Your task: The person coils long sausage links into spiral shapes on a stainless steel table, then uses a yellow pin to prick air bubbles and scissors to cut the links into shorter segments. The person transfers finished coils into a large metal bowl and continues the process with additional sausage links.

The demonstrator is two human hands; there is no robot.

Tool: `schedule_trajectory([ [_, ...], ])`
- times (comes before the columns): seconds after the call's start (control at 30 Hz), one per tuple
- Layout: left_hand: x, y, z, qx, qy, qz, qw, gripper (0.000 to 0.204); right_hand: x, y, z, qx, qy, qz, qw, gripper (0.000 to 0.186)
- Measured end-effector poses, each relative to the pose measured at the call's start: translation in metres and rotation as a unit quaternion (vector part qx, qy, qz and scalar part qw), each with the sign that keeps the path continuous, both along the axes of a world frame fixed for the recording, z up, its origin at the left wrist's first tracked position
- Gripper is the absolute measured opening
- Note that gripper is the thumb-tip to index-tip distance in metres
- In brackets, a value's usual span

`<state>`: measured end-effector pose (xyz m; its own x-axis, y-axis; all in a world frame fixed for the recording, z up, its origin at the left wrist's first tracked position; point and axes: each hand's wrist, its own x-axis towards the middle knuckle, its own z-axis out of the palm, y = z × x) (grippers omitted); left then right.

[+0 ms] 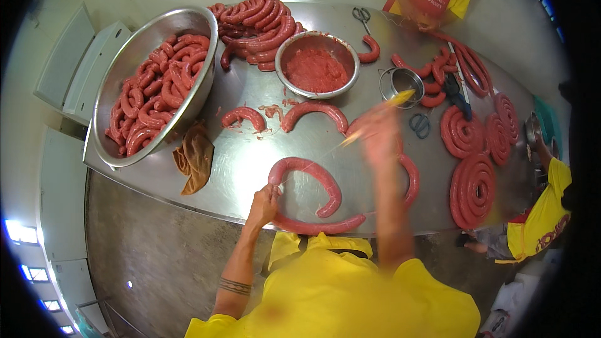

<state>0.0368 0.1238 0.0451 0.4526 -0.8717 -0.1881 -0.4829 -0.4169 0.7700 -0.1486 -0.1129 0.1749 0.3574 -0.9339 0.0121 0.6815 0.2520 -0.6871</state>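
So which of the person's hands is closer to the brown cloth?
Left. The left hand is just right of the brown cloth; the right hand, blurred, is much farther right.

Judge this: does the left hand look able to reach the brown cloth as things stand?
Probably yes: only tabletop lies between the left hand and cloth, though that hand seems occupied by a sausage.

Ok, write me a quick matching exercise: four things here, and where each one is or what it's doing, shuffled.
1. Left hand
2. Brown cloth
3. Ground red meat
4. Sausage spirals

A. Lying toward the table's right end
B. In the round steel bowl
C. Gripping a sausage
D. Beside the large basin

Pairs: 1-C, 2-D, 3-B, 4-A
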Motion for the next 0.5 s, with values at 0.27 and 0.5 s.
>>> schedule_trajectory([
  [0.27,0.001,-0.012,-0.022,-0.108,-0.067,-0.095,0.987,0.019,-0.139,-0.051,0.041,-0.075,0.084,0.023,0.993,0.020],
  [0.5,0.019,0.007,-0.045,-0.054,0.660,0.251,0.706,0.023,-0.170,0.088,-0.116,0.145,0.556,0.392,0.719,0.031],
])
